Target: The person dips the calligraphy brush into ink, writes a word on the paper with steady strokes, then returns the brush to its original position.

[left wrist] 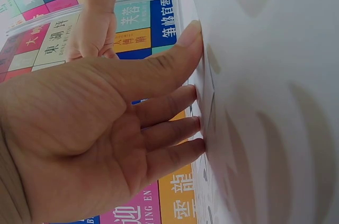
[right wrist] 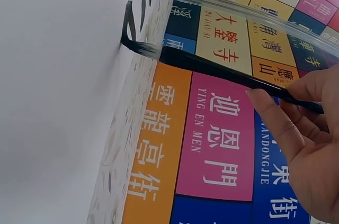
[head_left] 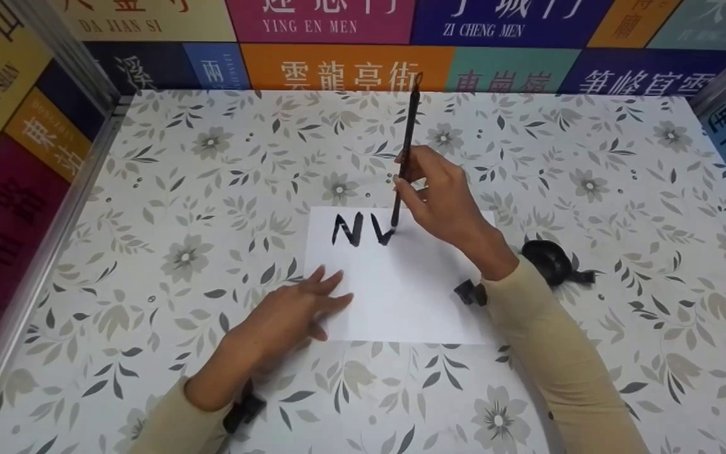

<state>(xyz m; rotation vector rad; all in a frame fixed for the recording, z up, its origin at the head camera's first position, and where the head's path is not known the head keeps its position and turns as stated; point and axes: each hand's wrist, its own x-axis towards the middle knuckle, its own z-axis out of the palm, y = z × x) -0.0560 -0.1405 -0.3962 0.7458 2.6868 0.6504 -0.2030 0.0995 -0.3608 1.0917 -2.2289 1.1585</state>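
Observation:
My right hand (head_left: 442,192) pinches a dark ink brush (head_left: 406,145) partway along its handle, with the handle's top pointing up and away. In the right wrist view the wet bristles (right wrist: 140,48) bend against the white paper (right wrist: 63,102), at the end of a black stroke. On the sheet (head_left: 401,290) in the head view stand a black N (head_left: 346,229) and, right of it, a V-shaped mark (head_left: 380,232). My left hand (head_left: 287,315) rests fingers spread on the paper's left edge. In the left wrist view its fingertips (left wrist: 195,123) touch the surface.
A black rounded dish (head_left: 546,260) with a handle-like end sits right of the paper, beside my right forearm. Leaf-and-flower cloth (head_left: 186,258) covers the table. Panels with coloured signs (head_left: 344,66) stand along the back and both sides. A black wrist mount (head_left: 470,292) overlaps the sheet.

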